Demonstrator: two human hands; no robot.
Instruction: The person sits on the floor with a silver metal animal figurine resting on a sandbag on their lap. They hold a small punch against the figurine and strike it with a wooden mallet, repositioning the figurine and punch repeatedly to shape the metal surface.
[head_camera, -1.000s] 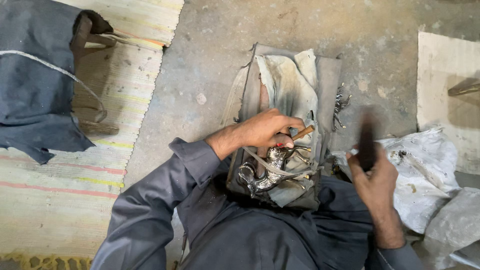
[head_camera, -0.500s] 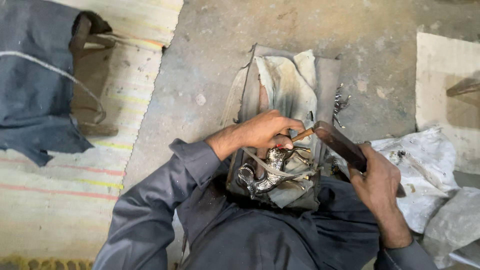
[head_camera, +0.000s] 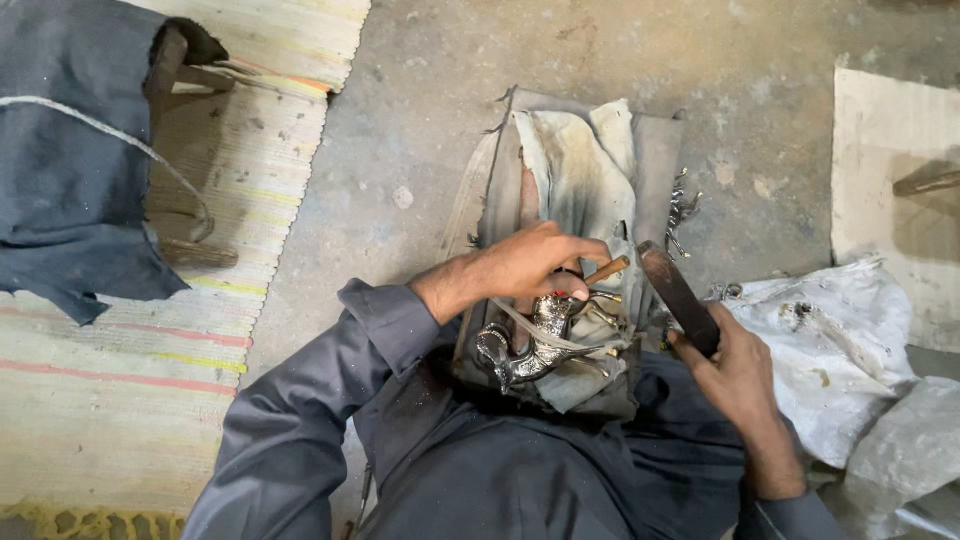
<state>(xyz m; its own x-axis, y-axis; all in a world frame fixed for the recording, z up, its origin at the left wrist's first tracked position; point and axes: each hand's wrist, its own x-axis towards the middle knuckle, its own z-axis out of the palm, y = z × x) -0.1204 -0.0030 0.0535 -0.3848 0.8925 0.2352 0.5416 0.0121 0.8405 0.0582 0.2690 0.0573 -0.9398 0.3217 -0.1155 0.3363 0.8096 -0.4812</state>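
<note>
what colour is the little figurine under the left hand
Shiny silver metal figurine, below the left hand; seen in the head view.

Single head cam, looks steeply down from close above; left hand (head_camera: 525, 265) near frame centre, right hand (head_camera: 735, 375) lower right, concrete floor (head_camera: 420, 120) beyond the fingers.

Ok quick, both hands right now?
Left hand: closed on a small wooden-handled tool at the shiny metal piece.
Right hand: closed on a dark mallet.
</note>
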